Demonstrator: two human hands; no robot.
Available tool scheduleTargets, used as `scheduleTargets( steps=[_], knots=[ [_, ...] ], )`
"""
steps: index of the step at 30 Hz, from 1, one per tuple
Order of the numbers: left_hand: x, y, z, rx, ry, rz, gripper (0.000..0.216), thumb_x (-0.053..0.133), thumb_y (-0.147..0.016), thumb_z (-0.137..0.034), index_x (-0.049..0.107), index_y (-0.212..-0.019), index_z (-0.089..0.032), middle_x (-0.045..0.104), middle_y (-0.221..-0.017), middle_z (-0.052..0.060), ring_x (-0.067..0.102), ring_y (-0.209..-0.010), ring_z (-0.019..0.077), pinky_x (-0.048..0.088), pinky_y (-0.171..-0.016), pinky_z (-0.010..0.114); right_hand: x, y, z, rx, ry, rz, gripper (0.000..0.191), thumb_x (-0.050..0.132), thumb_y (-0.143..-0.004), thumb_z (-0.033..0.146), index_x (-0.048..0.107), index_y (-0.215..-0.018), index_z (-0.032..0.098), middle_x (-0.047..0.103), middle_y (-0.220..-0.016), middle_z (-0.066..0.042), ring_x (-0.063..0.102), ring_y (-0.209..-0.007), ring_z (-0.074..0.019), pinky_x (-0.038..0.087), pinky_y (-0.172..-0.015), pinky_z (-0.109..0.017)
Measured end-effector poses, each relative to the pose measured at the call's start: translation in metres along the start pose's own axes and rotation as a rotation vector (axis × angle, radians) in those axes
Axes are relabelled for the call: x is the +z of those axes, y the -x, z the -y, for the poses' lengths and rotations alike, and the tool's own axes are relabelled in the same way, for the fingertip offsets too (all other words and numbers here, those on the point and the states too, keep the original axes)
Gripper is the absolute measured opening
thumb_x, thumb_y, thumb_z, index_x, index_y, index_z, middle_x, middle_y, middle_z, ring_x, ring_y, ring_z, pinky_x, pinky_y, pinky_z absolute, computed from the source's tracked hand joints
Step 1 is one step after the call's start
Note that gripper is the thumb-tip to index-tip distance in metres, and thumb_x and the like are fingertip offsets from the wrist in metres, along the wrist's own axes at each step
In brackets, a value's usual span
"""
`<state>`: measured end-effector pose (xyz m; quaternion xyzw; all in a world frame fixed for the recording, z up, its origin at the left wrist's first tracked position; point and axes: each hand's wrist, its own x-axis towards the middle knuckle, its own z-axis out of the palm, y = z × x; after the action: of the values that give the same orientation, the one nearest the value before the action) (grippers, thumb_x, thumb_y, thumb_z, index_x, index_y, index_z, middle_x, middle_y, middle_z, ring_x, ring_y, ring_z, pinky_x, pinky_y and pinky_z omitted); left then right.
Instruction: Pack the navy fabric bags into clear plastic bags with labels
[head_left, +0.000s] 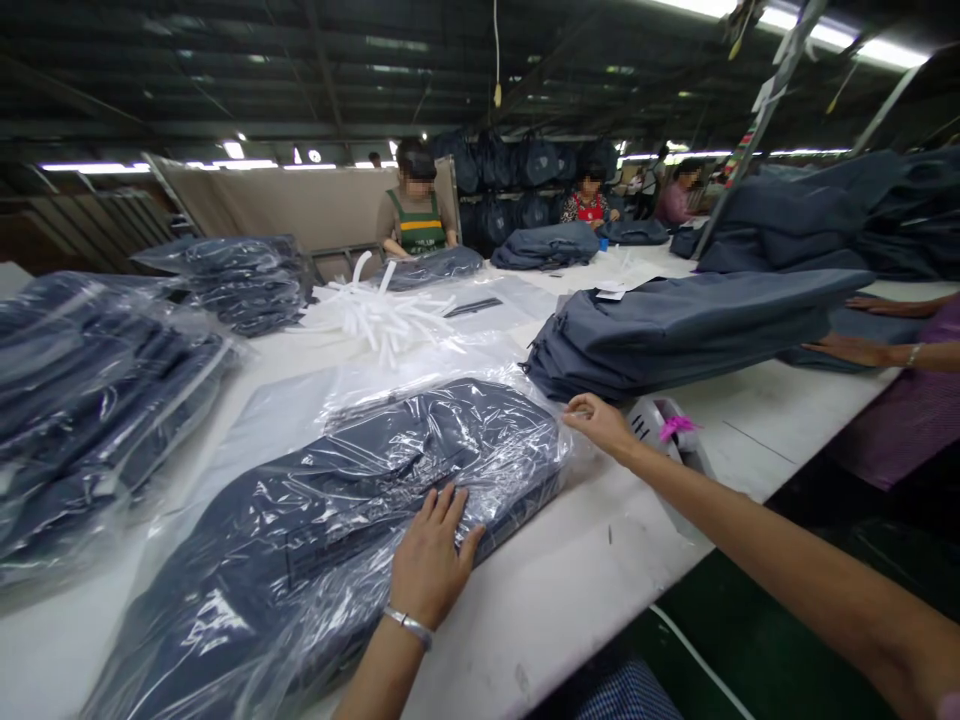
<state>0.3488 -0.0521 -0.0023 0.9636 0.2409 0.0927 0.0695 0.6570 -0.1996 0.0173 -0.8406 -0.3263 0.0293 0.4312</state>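
Note:
A dark blue fabric bag (300,500) lies on the white table in a clear plastic bag (517,450), which is wrinkled and shiny. My left hand (431,560), with a silver bangle at the wrist, rests flat on top of the plastic with its fingers spread. At the far right end of the package, my right hand (596,425) pinches the edge of the clear plastic between thumb and fingers. Just beyond that hand sits a stack of unwrapped dark blue bags (675,320).
Wrapped bags are piled at left (97,390) and behind them (232,280). White strips (375,310) lie in a heap mid-table. A tape dispenser-like grey object (667,430) with a pink ribbon stands by my right forearm. A co-worker's hands (855,350) touch fabric at right; other people work across the table.

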Motion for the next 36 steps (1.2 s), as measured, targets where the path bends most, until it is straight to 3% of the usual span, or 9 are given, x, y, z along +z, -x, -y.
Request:
scheduleTargets(
  steps=[3, 6, 8, 13, 17, 22, 26, 31, 36],
  knots=[
    [0.0, -0.001, -0.001, 0.006, -0.01, 0.017, 0.056, 0.041, -0.096, -0.049, 0.047, -0.144, -0.02, 0.045, -0.151, 0.008, 0.037, -0.141, 0.031, 0.039, -0.114, 0.046, 0.0, 0.026, 0.023, -0.405, 0.146, -0.151, 0.034, 0.055, -0.089, 0.036, 0.061, -0.119, 0.019, 0.058, -0.135, -0.012, 0.053, -0.126, -0.0271, 0.036, -0.109, -0.046],
    [0.002, -0.001, -0.002, 0.007, -0.024, 0.018, 0.056, 0.041, -0.097, -0.047, 0.045, -0.145, -0.019, 0.043, -0.152, 0.009, 0.037, -0.141, 0.0323, 0.04, -0.112, 0.048, 0.011, 0.049, 0.04, -0.839, 0.328, 0.162, 0.037, 0.05, -0.096, 0.032, 0.058, -0.131, 0.024, 0.053, -0.143, -0.008, 0.042, -0.138, -0.0251, 0.02, -0.12, -0.049],
    [0.004, 0.0, -0.002, 0.007, -0.022, 0.007, 0.057, 0.041, -0.097, -0.046, 0.043, -0.146, -0.018, 0.042, -0.152, 0.01, 0.037, -0.142, 0.0322, 0.04, -0.111, 0.049, 0.023, 0.054, 0.04, -0.92, 0.401, 0.306, 0.041, 0.048, -0.098, 0.032, 0.053, -0.138, 0.025, 0.054, -0.143, -0.006, 0.04, -0.139, -0.0248, 0.02, -0.12, -0.051],
    [0.006, 0.0, -0.001, 0.021, -0.006, 0.0, 0.06, 0.039, -0.097, -0.047, 0.037, -0.149, -0.017, 0.04, -0.154, 0.011, 0.034, -0.143, 0.0317, 0.038, -0.112, 0.05, 0.044, 0.043, 0.019, -0.727, 0.464, 0.284, 0.043, 0.036, -0.103, 0.033, 0.046, -0.144, 0.028, 0.046, -0.15, -0.004, 0.035, -0.142, -0.0242, 0.022, -0.117, -0.054],
    [0.006, -0.002, 0.0, 0.031, -0.02, 0.03, 0.058, 0.038, -0.098, -0.047, 0.042, -0.146, -0.016, 0.039, -0.154, 0.012, 0.032, -0.144, 0.0323, 0.037, -0.112, 0.05, 0.032, 0.052, 0.018, -0.545, 0.494, 0.185, 0.043, 0.038, -0.102, 0.036, 0.048, -0.142, 0.024, 0.049, -0.148, -0.007, 0.036, -0.141, -0.0271, 0.024, -0.114, -0.058],
    [0.009, -0.003, 0.002, 0.044, -0.035, 0.002, 0.057, 0.038, -0.098, -0.046, 0.043, -0.146, -0.017, 0.041, -0.153, 0.013, 0.034, -0.143, 0.0324, 0.038, -0.111, 0.05, -0.038, 0.093, 0.01, -0.484, 0.547, -0.111, 0.036, 0.044, -0.097, 0.031, 0.061, -0.127, 0.021, 0.054, -0.143, -0.007, 0.037, -0.14, -0.0267, 0.018, -0.118, -0.052],
    [0.011, -0.003, 0.003, 0.056, -0.068, -0.008, 0.057, 0.036, -0.098, -0.046, 0.043, -0.146, -0.015, 0.041, -0.153, 0.013, 0.034, -0.143, 0.0336, 0.038, -0.111, 0.05, -0.103, 0.125, -0.032, -0.149, 0.527, -0.389, 0.035, 0.051, -0.09, 0.037, 0.068, -0.115, 0.018, 0.057, -0.138, -0.012, 0.041, -0.137, -0.0313, 0.025, -0.116, -0.051],
    [0.015, -0.005, 0.006, 0.075, -0.086, -0.026, 0.059, 0.036, -0.098, -0.047, 0.043, -0.146, -0.014, 0.041, -0.153, 0.014, 0.035, -0.142, 0.0347, 0.038, -0.11, 0.05, -0.125, 0.14, -0.07, 0.315, 0.034, -0.272, 0.034, 0.063, -0.078, 0.051, 0.076, -0.089, 0.022, 0.067, -0.125, -0.009, 0.056, -0.123, -0.0317, 0.035, -0.111, -0.048],
    [0.017, -0.005, 0.008, 0.069, -0.106, -0.033, 0.058, 0.038, -0.097, -0.046, 0.044, -0.145, -0.015, 0.042, -0.152, 0.012, 0.036, -0.142, 0.0337, 0.038, -0.111, 0.048, -0.118, 0.134, -0.061, 0.535, -0.482, -0.357, 0.044, 0.076, -0.061, 0.055, 0.077, -0.085, 0.018, 0.074, -0.109, -0.01, 0.058, -0.118, -0.0328, 0.047, -0.096, -0.045]
  ],
)
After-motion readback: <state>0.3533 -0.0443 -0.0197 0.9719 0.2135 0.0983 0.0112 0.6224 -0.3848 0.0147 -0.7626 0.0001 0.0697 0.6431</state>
